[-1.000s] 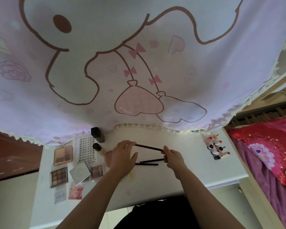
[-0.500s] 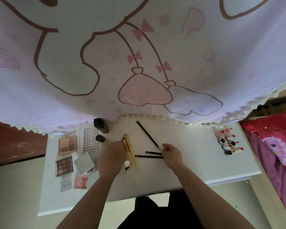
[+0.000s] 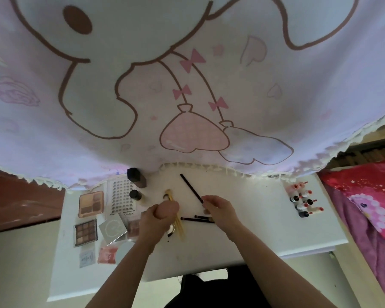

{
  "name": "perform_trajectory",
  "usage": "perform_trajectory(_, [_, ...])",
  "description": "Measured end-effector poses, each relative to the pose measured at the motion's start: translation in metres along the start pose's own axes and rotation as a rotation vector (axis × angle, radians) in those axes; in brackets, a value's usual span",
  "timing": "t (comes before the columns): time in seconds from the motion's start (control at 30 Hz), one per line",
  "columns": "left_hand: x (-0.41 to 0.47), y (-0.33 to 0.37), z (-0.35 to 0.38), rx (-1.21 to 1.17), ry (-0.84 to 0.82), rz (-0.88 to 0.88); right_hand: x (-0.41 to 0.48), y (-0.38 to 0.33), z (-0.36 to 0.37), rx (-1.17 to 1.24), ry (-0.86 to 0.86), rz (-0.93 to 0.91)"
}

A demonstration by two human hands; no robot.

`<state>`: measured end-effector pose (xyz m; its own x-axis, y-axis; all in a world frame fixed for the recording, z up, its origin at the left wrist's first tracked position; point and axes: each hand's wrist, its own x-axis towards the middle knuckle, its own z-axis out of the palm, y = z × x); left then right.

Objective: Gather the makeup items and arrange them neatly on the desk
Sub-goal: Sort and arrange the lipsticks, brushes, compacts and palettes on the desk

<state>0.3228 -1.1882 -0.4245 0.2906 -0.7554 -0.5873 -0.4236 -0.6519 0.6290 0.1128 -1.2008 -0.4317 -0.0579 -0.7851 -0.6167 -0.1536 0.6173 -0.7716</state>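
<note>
Left hand [image 3: 156, 221]: over the middle of the tabletop [image 3: 253, 232], fingers curled round a pink makeup sponge [image 3: 167, 208] and holding it just above the surface.
Right hand [image 3: 220, 211]: just right of the left hand, fingers bent, fingertips pinching the near end of a long dark pencil [image 3: 190, 187].
Long dark pencil: lies slanted, its far tip pointing toward the fringe of the cloth at the back of the tabletop.
Two more dark pencils [image 3: 196, 218]: flat and side by side between the hands, their right ends hidden under the right hand.
Yellow-handled brushes [image 3: 177, 223]: a small bundle lying lengthwise just right of the left hand, partly covered by it.
Left side of tabletop: a pink eyeshadow palette [image 3: 91, 204], a dark eyeshadow palette [image 3: 85, 232], a false-lash sheet [image 3: 121, 196], a white square compact [image 3: 112, 228], a small dark-capped bottle [image 3: 135, 194] and a dark box [image 3: 137, 177], set close together.
Right side of tabletop: a cluster of lipsticks [image 3: 302, 201], well apart from the hands.
Background: a cartoon-print cloth [image 3: 187, 85] hangs over the back edge; a bed with red bedding [image 3: 365, 192] stands to the right.
</note>
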Motion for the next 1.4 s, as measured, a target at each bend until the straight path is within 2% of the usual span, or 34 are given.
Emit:
perform_trajectory(0.17, [-0.01, 0.019, -0.011, -0.405, -0.251, 0.05, -0.023, -0.034, 0.004, 0.006, -0.186, -0.163])
perform_trajectory(0.4, [-0.021, 0.037, -0.012, -0.717, -0.438, 0.123, -0.043, -0.05, -0.008, -0.064, -0.097, -0.333])
perform_trajectory(0.57, [-0.033, 0.05, -0.004, -0.735, -0.423, 0.162, -0.053, -0.048, -0.016, -0.057, -0.073, -0.352])
perform_trajectory(0.7, [-0.036, 0.058, 0.0, -0.664, -0.383, 0.131, -0.057, -0.042, -0.017, -0.112, -0.072, -0.399])
perform_trajectory(0.83, [-0.036, 0.063, 0.003, -0.586, -0.429, 0.087, -0.057, -0.044, -0.015, -0.209, 0.085, -0.546])
perform_trajectory(0.93, [-0.037, 0.065, 0.003, -0.614, -0.448, 0.188, -0.058, -0.047, -0.013, -0.271, 0.1, -0.585])
perform_trajectory(1.03, [-0.043, 0.069, 0.002, -0.598, -0.486, 0.277, -0.059, -0.049, -0.012, -0.323, 0.04, -0.591])
perform_trajectory(1.1, [-0.043, 0.072, 0.001, -0.615, -0.457, 0.25, -0.061, -0.049, -0.013, -0.31, 0.004, -0.599])
perform_trajectory(1.17, [-0.042, 0.074, -0.001, -0.655, -0.498, 0.201, -0.062, -0.05, -0.016, -0.273, -0.037, -0.584])
perform_trajectory(1.23, [-0.041, 0.075, -0.006, -0.745, -0.542, 0.08, -0.061, -0.05, -0.021, -0.284, -0.063, -0.574])
perform_trajectory(1.3, [-0.041, 0.077, -0.005, -0.81, -0.567, -0.012, -0.06, -0.051, -0.023, -0.349, -0.053, -0.584])
perform_trajectory(1.4, [-0.044, 0.078, -0.001, -0.813, -0.568, -0.028, -0.062, -0.052, -0.023, -0.402, -0.019, -0.629])
